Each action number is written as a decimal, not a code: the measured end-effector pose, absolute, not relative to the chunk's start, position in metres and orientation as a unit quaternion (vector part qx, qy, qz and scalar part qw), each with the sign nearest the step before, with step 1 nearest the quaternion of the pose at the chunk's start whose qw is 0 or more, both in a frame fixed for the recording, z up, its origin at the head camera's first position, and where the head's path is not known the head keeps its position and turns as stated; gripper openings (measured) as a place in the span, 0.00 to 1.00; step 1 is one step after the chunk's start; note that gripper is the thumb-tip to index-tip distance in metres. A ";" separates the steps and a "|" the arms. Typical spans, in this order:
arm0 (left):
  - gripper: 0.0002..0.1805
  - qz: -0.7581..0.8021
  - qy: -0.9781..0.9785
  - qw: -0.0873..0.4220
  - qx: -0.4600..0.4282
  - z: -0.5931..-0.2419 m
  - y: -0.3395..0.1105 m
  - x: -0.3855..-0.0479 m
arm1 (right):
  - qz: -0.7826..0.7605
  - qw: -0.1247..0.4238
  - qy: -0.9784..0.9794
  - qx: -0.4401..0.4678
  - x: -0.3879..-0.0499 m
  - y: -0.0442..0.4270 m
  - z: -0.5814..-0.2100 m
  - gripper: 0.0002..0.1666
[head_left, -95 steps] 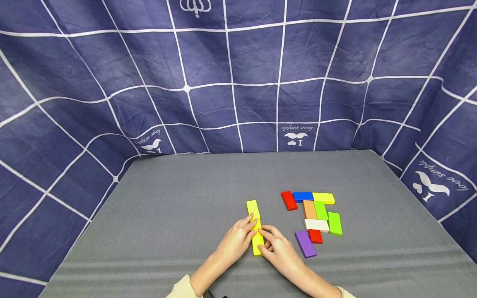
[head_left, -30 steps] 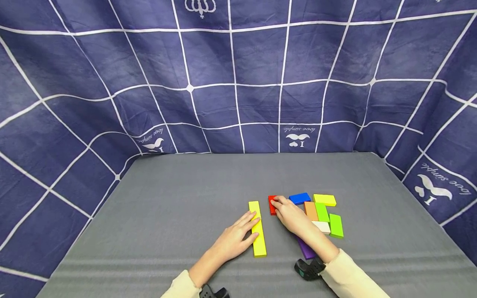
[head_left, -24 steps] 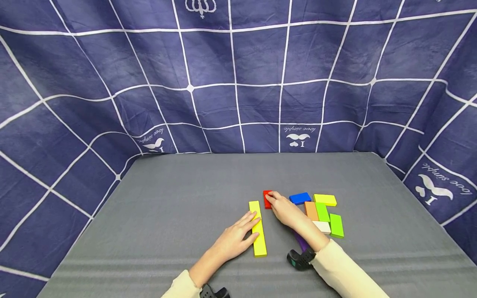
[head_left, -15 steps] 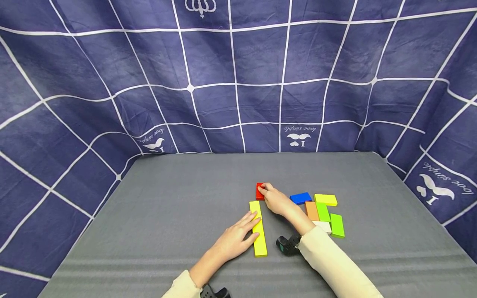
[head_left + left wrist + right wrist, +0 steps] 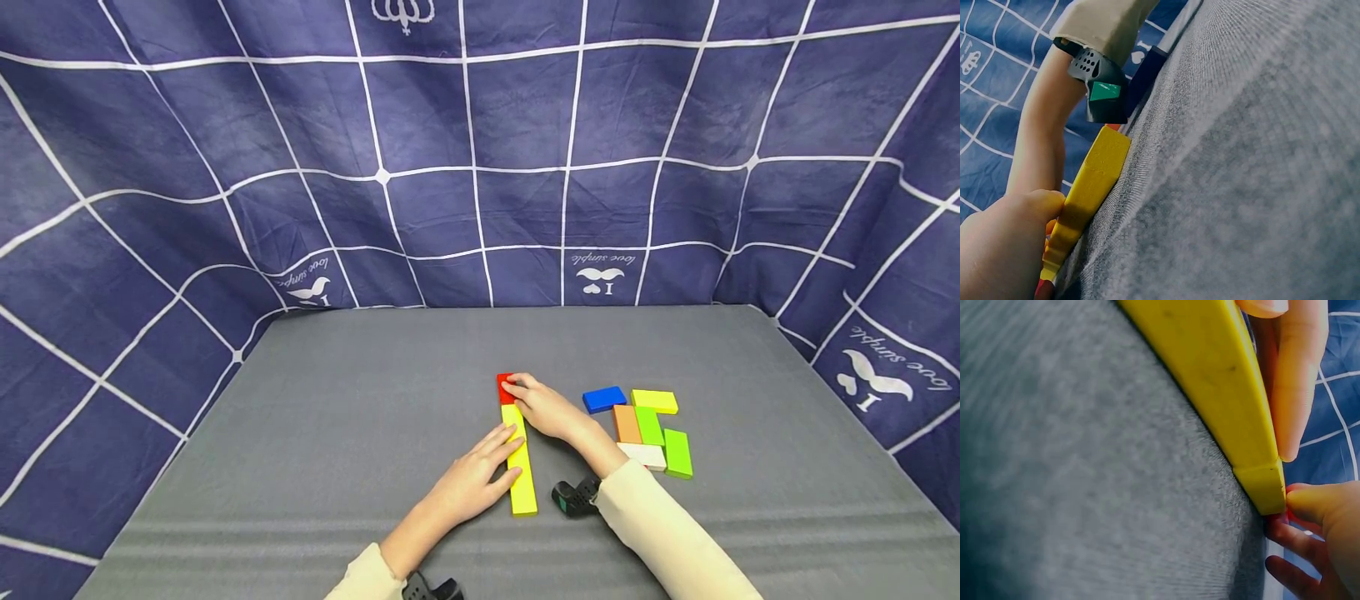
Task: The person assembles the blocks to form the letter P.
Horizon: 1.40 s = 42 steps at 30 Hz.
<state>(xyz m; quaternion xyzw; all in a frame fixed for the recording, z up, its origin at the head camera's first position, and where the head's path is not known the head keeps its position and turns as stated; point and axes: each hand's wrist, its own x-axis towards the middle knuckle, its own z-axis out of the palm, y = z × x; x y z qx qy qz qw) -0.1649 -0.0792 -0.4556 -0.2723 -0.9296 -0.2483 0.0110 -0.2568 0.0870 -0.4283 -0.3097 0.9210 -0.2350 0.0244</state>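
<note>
Two yellow blocks [image 5: 524,498] lie end to end in a row on the grey cloth. My left hand [image 5: 467,483] rests on them with its fingers spread and fairly straight. At the far end of that row my right hand [image 5: 546,407] pinches a red block [image 5: 504,387], whose near end meets the yellow one. In the left wrist view the yellow row [image 5: 1094,178] runs away beneath my thumb. The right wrist view has the yellow side face [image 5: 1222,381] close up, with only slivers of red visible between the right hand's fingers.
Right of the row lie a blue block [image 5: 603,399], a yellow block [image 5: 655,402], an orange block [image 5: 627,424], two green blocks [image 5: 678,454] and a white block [image 5: 643,456]. The right forearm covers the area just left of the white block. A blue patterned curtain [image 5: 517,208] stands behind.
My right hand has carried the red block left from beside the blue block to the far end of the yellow row. The left hand has stayed on the yellow blocks over the last second.
</note>
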 end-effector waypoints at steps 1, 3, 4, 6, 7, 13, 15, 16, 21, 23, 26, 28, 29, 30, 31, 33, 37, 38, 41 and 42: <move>0.25 -0.250 -0.929 0.012 -0.273 -0.456 -0.079 -0.165 | -0.235 0.023 0.922 -0.308 -0.256 0.088 -0.429 0.22; 0.25 -0.252 -0.928 0.014 -0.276 -0.456 -0.078 -0.165 | -0.235 0.024 0.924 -0.302 -0.256 0.088 -0.429 0.22; 0.25 -0.253 -0.927 0.015 -0.276 -0.456 -0.078 -0.166 | -0.235 0.021 0.925 -0.299 -0.256 0.089 -0.430 0.22; 0.26 -0.251 -0.927 0.023 -0.278 -0.457 -0.077 -0.167 | -0.233 0.016 0.927 -0.294 -0.256 0.089 -0.430 0.22; 0.26 -0.252 -0.927 0.024 -0.279 -0.456 -0.077 -0.167 | -0.231 0.015 0.928 -0.291 -0.256 0.090 -0.430 0.22; 0.25 -0.253 -0.927 0.008 -0.276 -0.454 -0.077 -0.168 | -0.238 0.004 0.931 -0.278 -0.256 0.090 -0.432 0.22; 0.25 -0.253 -0.926 0.011 -0.278 -0.455 -0.077 -0.167 | -0.242 -0.001 0.930 -0.276 -0.255 0.090 -0.434 0.22; 0.25 -0.255 -0.926 0.012 -0.279 -0.455 -0.077 -0.167 | -0.244 -0.004 0.930 -0.275 -0.255 0.090 -0.435 0.22; 0.25 -0.257 -0.925 0.015 -0.281 -0.456 -0.079 -0.166 | -0.250 -0.018 0.927 -0.280 -0.254 0.090 -0.437 0.21; 0.25 -0.256 -0.924 0.015 -0.283 -0.457 -0.079 -0.166 | -0.254 -0.022 0.925 -0.280 -0.253 0.090 -0.437 0.21; 0.24 -0.256 -0.923 0.015 -0.286 -0.457 -0.078 -0.166 | -0.254 -0.025 0.927 -0.275 -0.253 0.090 -0.438 0.21; 0.24 -0.257 -0.923 0.012 -0.285 -0.457 -0.077 -0.166 | -0.250 -0.023 0.931 -0.266 -0.252 0.090 -0.439 0.21; 0.24 -0.257 -0.923 0.010 -0.285 -0.457 -0.077 -0.166 | -0.249 -0.022 0.932 -0.262 -0.252 0.090 -0.439 0.21; 0.24 -0.258 -0.923 0.008 -0.285 -0.458 -0.077 -0.165 | -0.247 -0.020 0.933 -0.259 -0.251 0.089 -0.440 0.21; 0.24 -0.259 -0.923 0.006 -0.285 -0.458 -0.078 -0.165 | -0.247 -0.020 0.934 -0.257 -0.250 0.089 -0.440 0.21; 0.24 -0.260 -0.921 0.010 -0.289 -0.458 -0.078 -0.165 | -0.244 -0.021 0.934 -0.259 -0.249 0.088 -0.440 0.21; 0.24 -0.261 -0.919 0.024 -0.296 -0.460 -0.080 -0.164 | -0.254 -0.016 0.930 -0.265 -0.245 0.085 -0.439 0.22; 0.24 -0.261 -0.918 0.029 -0.297 -0.460 -0.080 -0.164 | -0.261 -0.012 0.928 -0.264 -0.245 0.085 -0.439 0.22; 0.23 -0.259 -0.918 0.036 -0.297 -0.461 -0.080 -0.165 | -0.290 0.002 0.926 -0.244 -0.244 0.088 -0.434 0.23; 0.23 -0.259 -0.919 0.036 -0.296 -0.460 -0.080 -0.165 | -0.297 0.002 0.926 -0.235 -0.243 0.090 -0.432 0.23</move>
